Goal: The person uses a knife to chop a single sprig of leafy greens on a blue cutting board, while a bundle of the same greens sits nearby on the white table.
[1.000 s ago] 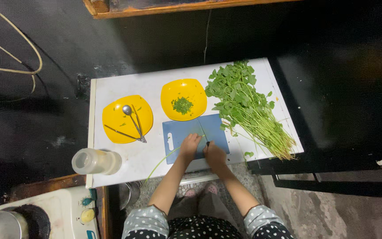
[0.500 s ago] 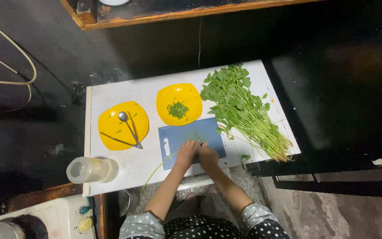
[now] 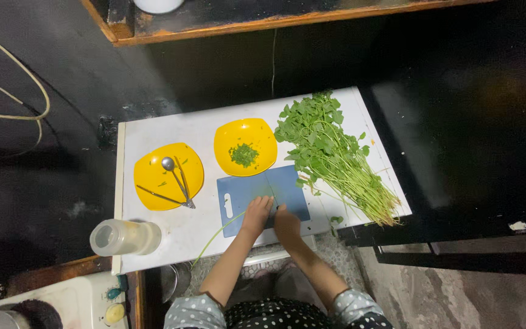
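Note:
Both my hands rest on the near edge of a blue cutting board [image 3: 245, 190] on a white table [image 3: 153, 131]. My left hand [image 3: 257, 213] presses flat on a thin green stem [image 3: 214, 236] that trails off the table's front edge to the left. My right hand [image 3: 286, 220] is closed beside it, touching it, and grips a knife [image 3: 269, 184] whose thin blade shows edge-on across the board. A yellow plate [image 3: 262, 137] with chopped greens [image 3: 244, 155] stands just behind the board.
A large bunch of leafy greens [image 3: 330, 152] lies right of the board. On the left a second yellow plate [image 3: 153, 167] holds a spoon [image 3: 176, 176] and a stem. A clear jar [image 3: 123, 236] lies at the front left corner. A wooden shelf edge [image 3: 275, 21] is above.
My two hands have drawn closer together at the board's near edge. The rest of the table looks the same.

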